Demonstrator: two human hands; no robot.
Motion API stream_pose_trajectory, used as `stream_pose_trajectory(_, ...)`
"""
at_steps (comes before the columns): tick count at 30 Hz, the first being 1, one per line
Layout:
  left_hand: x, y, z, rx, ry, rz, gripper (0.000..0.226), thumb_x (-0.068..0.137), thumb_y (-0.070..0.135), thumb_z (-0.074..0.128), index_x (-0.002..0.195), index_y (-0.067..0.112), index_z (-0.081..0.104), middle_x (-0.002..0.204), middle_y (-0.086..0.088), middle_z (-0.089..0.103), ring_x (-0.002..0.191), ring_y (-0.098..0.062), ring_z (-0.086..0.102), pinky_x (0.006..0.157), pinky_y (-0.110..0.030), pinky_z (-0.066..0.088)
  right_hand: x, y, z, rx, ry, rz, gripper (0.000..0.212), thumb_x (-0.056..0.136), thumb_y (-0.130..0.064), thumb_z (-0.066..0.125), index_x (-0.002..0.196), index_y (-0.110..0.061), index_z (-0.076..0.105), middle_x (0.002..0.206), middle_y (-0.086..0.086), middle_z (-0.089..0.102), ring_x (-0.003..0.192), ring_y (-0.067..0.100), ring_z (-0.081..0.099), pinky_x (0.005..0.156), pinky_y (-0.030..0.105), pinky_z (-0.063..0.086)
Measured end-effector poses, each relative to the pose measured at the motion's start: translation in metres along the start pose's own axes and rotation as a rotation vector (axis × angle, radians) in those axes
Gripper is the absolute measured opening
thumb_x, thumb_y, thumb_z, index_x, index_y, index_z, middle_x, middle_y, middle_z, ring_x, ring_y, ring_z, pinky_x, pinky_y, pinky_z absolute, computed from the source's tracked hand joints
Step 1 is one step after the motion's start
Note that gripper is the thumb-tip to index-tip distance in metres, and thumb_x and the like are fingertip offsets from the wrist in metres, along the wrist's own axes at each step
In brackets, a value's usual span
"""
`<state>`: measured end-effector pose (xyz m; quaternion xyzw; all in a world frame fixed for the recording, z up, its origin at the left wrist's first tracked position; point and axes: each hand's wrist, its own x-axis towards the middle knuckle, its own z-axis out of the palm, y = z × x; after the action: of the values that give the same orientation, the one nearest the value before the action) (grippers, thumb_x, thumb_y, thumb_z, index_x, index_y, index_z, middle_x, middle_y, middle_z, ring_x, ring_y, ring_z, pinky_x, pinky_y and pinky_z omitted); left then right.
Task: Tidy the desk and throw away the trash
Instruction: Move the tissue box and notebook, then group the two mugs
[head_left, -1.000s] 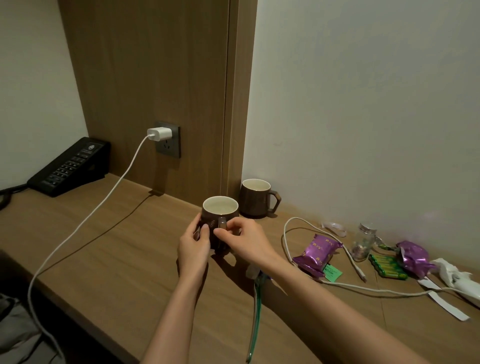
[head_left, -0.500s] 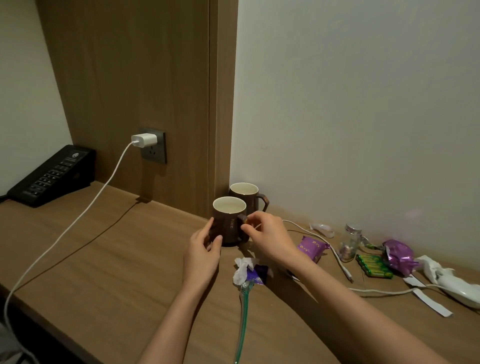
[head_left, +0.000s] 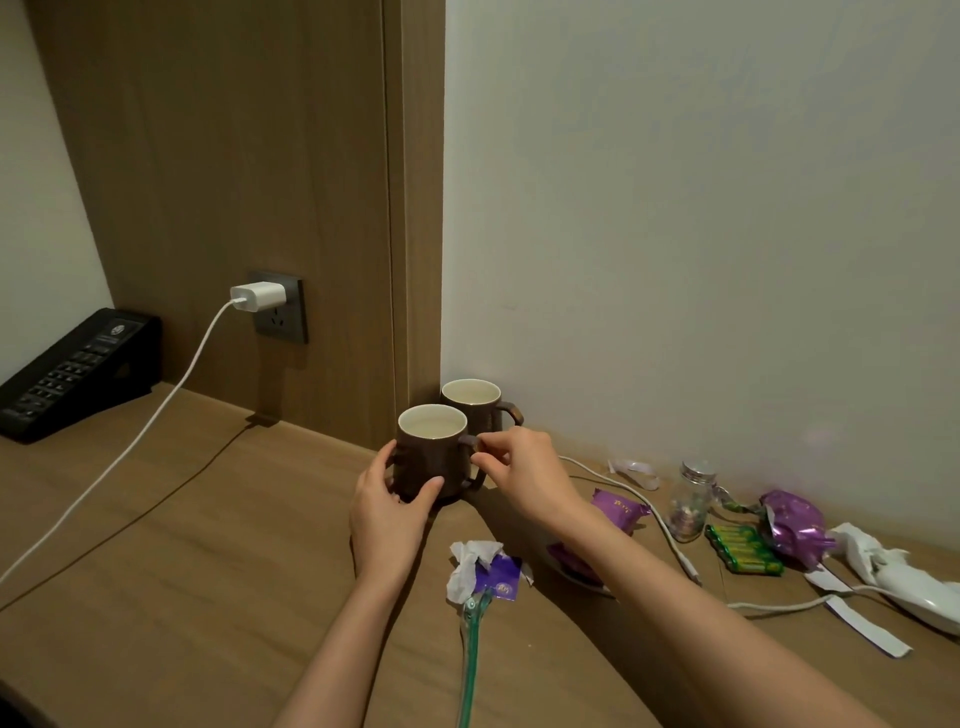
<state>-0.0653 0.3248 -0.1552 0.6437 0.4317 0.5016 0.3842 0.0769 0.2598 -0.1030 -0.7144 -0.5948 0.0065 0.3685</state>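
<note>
Left hand (head_left: 387, 506) cups near mug (head_left: 431, 457), fingers curled round it; right hand (head_left: 519, 470) pinches its handle, far mug (head_left: 470, 397) touching behind.

Brown mugs (head_left: 426, 462), purple wrappers (head_left: 792, 522) — green batteries (head_left: 745, 548).

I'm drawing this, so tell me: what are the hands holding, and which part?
The front brown mug: the left hand wraps its side, the right hand pinches its handle.

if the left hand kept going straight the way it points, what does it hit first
The front mug, which the left hand holds by its lower side. Behind that, probably the second mug by the wall, though depth is unclear.
</note>
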Motion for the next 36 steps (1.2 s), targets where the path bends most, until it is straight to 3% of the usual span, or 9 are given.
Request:
stream_pose_trajectory(4,0.003,-0.001,0.004,0.034,0.015,0.020,0.069,0.072,0.031,0.079,0.132,0.027,0.044,0.134,-0.002,0.049,0.116,-0.021,0.054,0.091,-0.042,0.053,-0.002,0.002,-0.003,0.024,0.022,-0.035,0.026,0.093,-0.025,0.058,0.116,-0.017,0.068,0.106,0.002,0.069,0.094,0.010,0.062,0.086,0.027,0.053)
stream_pose_trajectory(7,0.006,-0.002,0.004,0.034,0.007,0.022,0.073,0.069,0.032,0.081,0.131,0.026,0.044,0.134,-0.001,0.050,0.117,-0.021,0.053,0.092,-0.043,0.052,0.002,0.011,-0.011,0.055,0.178,-0.008,0.032,0.095,-0.028,0.055,0.125,-0.019,0.062,0.124,0.000,0.057,0.112,0.010,0.052,0.091,0.018,0.041)
stream_pose_trajectory(10,0.007,-0.002,0.005,0.027,0.015,0.012,0.074,0.069,0.030,0.081,0.132,0.025,0.044,0.134,-0.001,0.050,0.118,-0.020,0.052,0.093,-0.042,0.052,0.015,0.030,-0.014,0.051,0.206,0.072,0.038,0.094,-0.019,0.055,0.132,-0.021,0.055,0.133,0.003,0.056,0.121,0.017,0.051,0.099,0.029,0.043)
stream_pose_trajectory(13,0.007,-0.001,0.005,0.023,0.019,0.012,0.074,0.069,0.029,0.082,0.133,0.025,0.044,0.135,-0.001,0.049,0.119,-0.020,0.052,0.092,-0.041,0.052,0.027,0.043,-0.011,0.093,0.190,0.160,0.040,0.092,-0.017,0.059,0.131,-0.023,0.056,0.129,0.004,0.061,0.113,0.019,0.060,0.096,0.037,0.051)
stream_pose_trajectory(19,0.007,0.000,0.005,0.013,0.040,0.026,0.072,0.066,0.027,0.084,0.129,0.024,0.047,0.131,-0.002,0.052,0.115,-0.017,0.053,0.090,-0.034,0.052,0.044,0.051,-0.002,0.162,0.288,0.227,0.023,0.090,-0.012,0.063,0.111,-0.016,0.071,0.106,0.006,0.073,0.093,0.013,0.066,0.083,0.026,0.053)
stream_pose_trajectory(25,0.007,0.002,0.005,0.021,0.046,0.034,0.074,0.065,0.028,0.084,0.129,0.023,0.047,0.131,-0.001,0.052,0.114,-0.017,0.053,0.089,-0.034,0.053,0.046,0.055,-0.001,0.168,0.281,0.233,0.022,0.088,-0.012,0.065,0.110,-0.015,0.071,0.105,0.006,0.073,0.091,0.013,0.065,0.084,0.032,0.056)
stream_pose_trajectory(28,0.007,0.003,0.005,0.035,0.029,0.022,0.076,0.066,0.029,0.083,0.131,0.023,0.044,0.134,-0.002,0.049,0.117,-0.019,0.052,0.091,-0.036,0.052,0.046,0.052,-0.007,0.153,0.207,0.251,0.025,0.092,-0.014,0.061,0.115,-0.016,0.068,0.113,0.007,0.070,0.090,0.015,0.063,0.079,0.028,0.054)
stream_pose_trajectory(32,0.003,0.008,0.004,0.120,0.010,0.013,0.090,0.068,0.037,0.081,0.141,0.024,0.032,0.144,-0.004,0.037,0.128,-0.024,0.043,0.096,-0.040,0.047,0.034,0.040,-0.030,0.046,0.072,0.189,0.037,0.094,-0.017,0.057,0.131,-0.021,0.057,0.133,0.004,0.059,0.107,0.019,0.062,0.086,0.032,0.052)
stream_pose_trajectory(36,-0.007,0.026,0.000,0.178,0.072,0.057,0.094,0.072,0.044,0.075,0.146,0.026,0.021,0.151,-0.004,0.026,0.137,-0.024,0.029,0.102,-0.043,0.039,0.004,0.031,-0.061,0.013,0.079,0.103,0.035,0.093,-0.024,0.057,0.128,-0.027,0.059,0.130,-0.003,0.060,0.111,0.014,0.058,0.088,0.030,0.049)
